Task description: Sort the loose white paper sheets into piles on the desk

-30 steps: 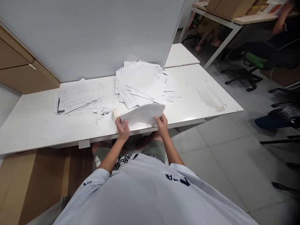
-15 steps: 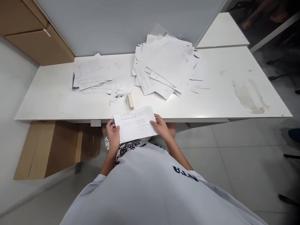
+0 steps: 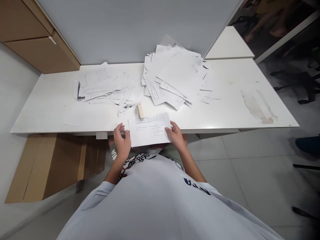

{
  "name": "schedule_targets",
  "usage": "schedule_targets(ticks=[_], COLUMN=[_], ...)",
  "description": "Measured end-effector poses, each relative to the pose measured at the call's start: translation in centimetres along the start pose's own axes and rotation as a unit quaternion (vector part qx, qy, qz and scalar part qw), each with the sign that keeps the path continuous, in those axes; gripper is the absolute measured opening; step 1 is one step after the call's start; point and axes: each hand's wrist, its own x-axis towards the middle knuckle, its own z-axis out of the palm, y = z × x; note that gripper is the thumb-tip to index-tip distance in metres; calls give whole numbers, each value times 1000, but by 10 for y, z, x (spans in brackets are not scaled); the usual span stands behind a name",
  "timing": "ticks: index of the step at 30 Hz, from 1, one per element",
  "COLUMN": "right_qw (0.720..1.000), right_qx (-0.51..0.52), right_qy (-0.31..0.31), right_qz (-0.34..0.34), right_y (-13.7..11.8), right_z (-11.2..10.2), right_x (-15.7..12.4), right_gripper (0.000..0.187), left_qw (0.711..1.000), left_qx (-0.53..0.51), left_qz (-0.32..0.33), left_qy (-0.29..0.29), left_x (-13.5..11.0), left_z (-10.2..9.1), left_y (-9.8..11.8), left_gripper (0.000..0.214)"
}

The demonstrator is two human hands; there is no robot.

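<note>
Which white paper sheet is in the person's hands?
The printed white sheet between the left hand and right hand; the others lie in two loose piles on the white table.

A white desk (image 3: 42, 113) carries a loose pile of printed sheets (image 3: 97, 86) on the left and a larger, messier heap of paper (image 3: 175, 73) at the back, with a small beige stapler (image 3: 140, 110) lying just in front of it. A brownish stain (image 3: 256, 108) marks the desk's right end. A cardboard box (image 3: 55, 166) stands below the front edge, wooden drawers (image 3: 37, 43) sit beyond the far left corner, and a dark chair base (image 3: 297, 81) rests on the tiled floor (image 3: 240, 173).
</note>
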Motion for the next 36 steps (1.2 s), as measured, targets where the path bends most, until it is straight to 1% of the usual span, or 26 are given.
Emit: schedule_targets(ticks=[1,3,4,6,8,10,12,14,16,18,20,22,23,24,25,26,27,29,30,31,32,33,34,35,36], right_qw=[1000,997,995,994,995,996,996,995,993,992,992,992,992,991,990,989,988,985,985,984,979,971,962,954,951], right_qx=[-22,-71,-90,-106,-96,-77,-73,-88,-108,-118,-114,-111,-115,-121,-128,-128,-123,-91,-63,-36,-14,4,14,22,31], right_qy=[9,12,9,-7,-27,-43,-44,-37,-33,-39,-51,-57,-54,-45,-29,-17,1,78,102,141,190,236,273,297,306], right_qz=[-9,-26,-31,-32,-23,-12,-15,-26,-28,-16,-2,11,20,32,46,68,90,127,123,103,76,43,13,-12,-30], right_y=[-1,-5,-8,-12,-15,-17,-16,-15,-15,-14,-16,-22,-26,-30,-35,-39,-43,-49,-53,-56,-60,-64,-67,-70,-71], right_z=[-1,0,1,3,4,3,1,-2,-3,0,3,1,-5,-16,-31,-49,-71,-117,-136,-152,-164,-170,-172,-169,-164], right_x=[3,11,16,25,30,31,30,27,27,29,31,31,29,27,23,18,13,3,1,1,4,10,20,34,51], right_gripper=[52,54,55,55,53,52,50,48,48,50,52,53,53,52,50,50,51,55,54,50,44,38,32,28,25], left_qw=[999,992,986,968,948,938,938,941,941,936,928,925,928,935,946,957,967,976,976,975,975,975,976,975,970], left_qx=[9,20,29,53,75,88,94,99,109,133,162,179,174,156,126,87,46,-9,-16,-8,13,43,82,129,179], left_qz=[40,116,150,202,217,203,184,186,201,209,202,186,182,182,185,192,200,213,215,213,208,199,187,175,162], left_qy=[-7,-39,-65,-141,-219,-268,-277,-264,-250,-252,-267,-277,-274,-261,-236,-198,-149,-34,19,58,81,85,72,43,11], left_x=[8,29,42,66,83,89,86,79,74,73,74,74,73,72,71,69,69,74,81,93,108,128,151,176,201], left_z=[6,23,33,56,77,92,101,105,107,108,107,102,98,91,83,73,61,37,26,16,8,3,-1,-2,-2], left_y=[6,16,18,17,9,-1,-11,-17,-18,-16,-11,-3,1,6,10,14,16,14,9,3,-5,-15,-25,-35,-44], left_gripper=[33,30,31,35,42,47,50,51,53,53,51,50,50,49,48,46,45,41,40,39,38,36,35,34,36])
